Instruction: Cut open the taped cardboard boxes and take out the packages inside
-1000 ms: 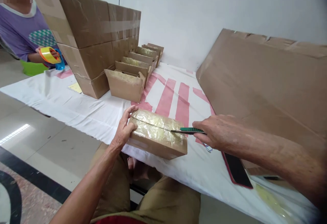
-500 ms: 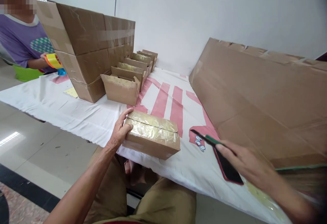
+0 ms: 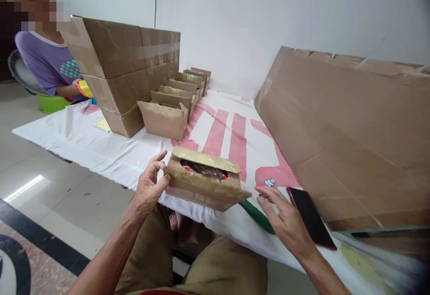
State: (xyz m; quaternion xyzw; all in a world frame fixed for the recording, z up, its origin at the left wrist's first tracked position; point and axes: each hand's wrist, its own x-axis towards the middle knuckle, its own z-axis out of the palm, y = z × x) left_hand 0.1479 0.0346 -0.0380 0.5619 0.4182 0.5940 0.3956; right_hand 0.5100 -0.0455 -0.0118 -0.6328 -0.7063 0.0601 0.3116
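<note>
A small cardboard box (image 3: 201, 196) stands near the table's front edge with its top flaps parted. Through the oval gap I see dark, glossy contents (image 3: 204, 169) with red bits; their kind cannot be made out. My left hand (image 3: 149, 185) is at the box's left end, fingers apart, its thumb touching the corner of the near flap. Just off the right corner, my right hand (image 3: 284, 216) is open, with nothing between thumb and fingers. The green handle of a knife (image 3: 257, 217) lies on the cloth between box and right hand; its other end is hidden.
A phone (image 3: 312, 219) with a red edge lies at the right. Open boxes (image 3: 164, 120) form a row before a tall stack of boxes (image 3: 114, 66). A large cardboard sheet (image 3: 342, 138) leans at right. Behind the stack, a person (image 3: 50, 62) holds yellow tape (image 3: 86, 89).
The box's top flaps have come apart and show its contents. My right hand has let go of the green-handled knife and moved left toward the box. My left hand's grip has loosened.
</note>
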